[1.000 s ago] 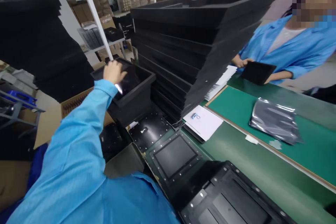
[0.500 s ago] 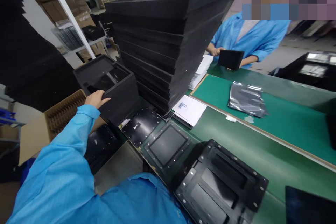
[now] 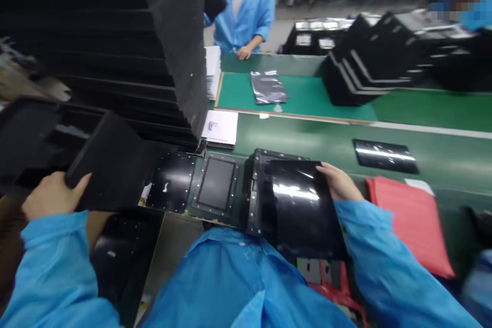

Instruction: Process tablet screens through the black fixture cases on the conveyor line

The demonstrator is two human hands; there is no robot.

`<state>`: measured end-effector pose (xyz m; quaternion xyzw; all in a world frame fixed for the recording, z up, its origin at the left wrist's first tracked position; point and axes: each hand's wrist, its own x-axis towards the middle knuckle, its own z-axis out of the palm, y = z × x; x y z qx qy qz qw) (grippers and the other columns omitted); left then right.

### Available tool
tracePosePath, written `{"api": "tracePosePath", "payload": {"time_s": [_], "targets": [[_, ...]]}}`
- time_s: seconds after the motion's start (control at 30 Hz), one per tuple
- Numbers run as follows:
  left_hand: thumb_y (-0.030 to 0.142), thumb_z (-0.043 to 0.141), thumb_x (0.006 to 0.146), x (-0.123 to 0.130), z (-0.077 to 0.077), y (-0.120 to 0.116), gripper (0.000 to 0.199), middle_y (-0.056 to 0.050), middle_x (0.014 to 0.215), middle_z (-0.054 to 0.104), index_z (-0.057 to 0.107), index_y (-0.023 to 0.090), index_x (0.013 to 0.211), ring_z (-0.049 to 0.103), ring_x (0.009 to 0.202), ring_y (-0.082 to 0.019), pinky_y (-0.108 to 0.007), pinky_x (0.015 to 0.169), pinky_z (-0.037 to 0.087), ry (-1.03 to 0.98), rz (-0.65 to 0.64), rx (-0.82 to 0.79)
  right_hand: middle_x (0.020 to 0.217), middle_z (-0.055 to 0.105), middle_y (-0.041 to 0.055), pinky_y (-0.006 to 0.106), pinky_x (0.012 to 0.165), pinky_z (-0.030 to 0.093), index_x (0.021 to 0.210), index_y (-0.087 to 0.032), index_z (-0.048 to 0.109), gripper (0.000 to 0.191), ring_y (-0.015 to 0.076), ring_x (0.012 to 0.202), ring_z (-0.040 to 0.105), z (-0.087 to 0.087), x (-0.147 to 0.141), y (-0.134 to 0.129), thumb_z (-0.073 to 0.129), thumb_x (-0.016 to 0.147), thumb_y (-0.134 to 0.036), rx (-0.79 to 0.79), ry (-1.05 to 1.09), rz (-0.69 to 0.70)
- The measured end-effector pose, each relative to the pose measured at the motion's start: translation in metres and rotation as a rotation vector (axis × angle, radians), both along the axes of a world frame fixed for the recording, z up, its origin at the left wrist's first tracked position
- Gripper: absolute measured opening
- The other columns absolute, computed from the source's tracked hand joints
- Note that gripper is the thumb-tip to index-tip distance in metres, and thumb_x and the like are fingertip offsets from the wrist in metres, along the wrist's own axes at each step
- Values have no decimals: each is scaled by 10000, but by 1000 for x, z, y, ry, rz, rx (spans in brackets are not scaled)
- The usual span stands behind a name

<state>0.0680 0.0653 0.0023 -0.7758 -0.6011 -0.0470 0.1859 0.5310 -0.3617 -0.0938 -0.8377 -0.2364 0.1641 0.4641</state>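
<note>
My left hand (image 3: 54, 197) grips the lower edge of a black foam tray (image 3: 107, 164), which tilts up at the left of the view. My right hand (image 3: 338, 183) holds the right edge of a glossy black panel (image 3: 295, 200). That panel lies over a black fixture frame (image 3: 255, 189) on the green workbench (image 3: 307, 141). Next to the frame sit a black jig with a rectangular window (image 3: 217, 183) and a black plate (image 3: 171, 182). Another glossy black panel (image 3: 384, 156) lies farther right.
A tall stack of black foam trays (image 3: 177, 46) rises at the left. A red sheet (image 3: 407, 220) lies at the right, and white papers (image 3: 220, 127) lie by the stack. Across the bench, a co-worker in a blue coat (image 3: 242, 15) stands near a silver bag (image 3: 268, 87) and more black trays (image 3: 365, 61).
My view has swung right along the bench. My left hand now grips a foam tray, lowered from the stack area. My right hand has come into view holding a glossy black panel.
</note>
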Motion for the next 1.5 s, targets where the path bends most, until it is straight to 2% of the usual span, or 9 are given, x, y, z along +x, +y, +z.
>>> {"api": "tracePosePath", "payload": {"time_s": [0.13,0.23,0.37,0.53,0.67,0.9,1.1,1.27,1.5], "targets": [[714,424,683,-6,-16,3,563,-134,790,623,663,257,907,570,765,-405,-526,555,430,-284,-181,165,561,569,-10,276,562,457,693,-186,560,127,166,571,580,-17,6,19,610,694,-302,155,402,-338],[539,644,636,-6,-26,-12,511,-175,940,645,683,156,972,577,909,-402,-589,737,453,-486,-496,431,530,533,-30,261,537,430,628,-203,540,150,142,536,524,-30,16,32,665,574,-268,192,327,-477],[260,727,658,4,-38,-46,347,-124,990,668,687,163,989,616,910,-287,-443,831,485,-638,-865,606,546,531,-7,300,573,444,633,-211,569,116,171,570,525,-47,21,26,622,605,-310,102,177,-487],[127,656,747,48,-54,-101,209,-75,900,673,661,171,951,635,835,-196,-323,789,503,-742,-1104,198,691,595,79,398,716,472,832,-189,700,264,260,736,578,-61,10,9,579,693,-378,-303,-327,-385],[203,605,822,102,-92,-155,226,-78,989,670,616,191,1047,623,946,-201,-339,855,505,-840,-1267,-326,973,625,159,471,861,467,1010,-176,710,389,315,951,585,-76,-29,-17,546,738,-401,-304,-577,-271],[481,703,684,191,-190,-248,915,-217,1473,314,306,112,1421,283,1381,-352,-520,1115,301,-651,-1088,-1438,1187,627,140,502,993,425,1210,-175,599,615,312,1141,550,-120,-158,-70,521,772,-600,-1,-47,-612],[476,508,841,196,-209,-294,796,-183,1532,169,167,119,1465,138,1439,-285,-455,1180,154,-823,-817,-1459,1356,530,70,463,1112,309,1290,-245,546,655,283,1300,428,-129,-188,-79,626,741,-592,325,304,-589],[458,573,788,215,-204,-292,783,-137,1482,321,260,158,1439,242,1410,-267,-419,1178,167,-930,-676,-1321,1428,451,55,445,1129,284,1379,-267,448,724,271,1337,379,-129,-150,-83,661,741,-535,454,372,-347],[390,511,846,364,-157,-228,467,-93,1334,536,504,185,1266,428,1306,-229,-381,1130,272,-990,-552,-1185,1432,439,57,410,1146,224,1303,-245,498,672,250,1353,344,-108,17,-6,618,724,-564,506,338,-95]]}}
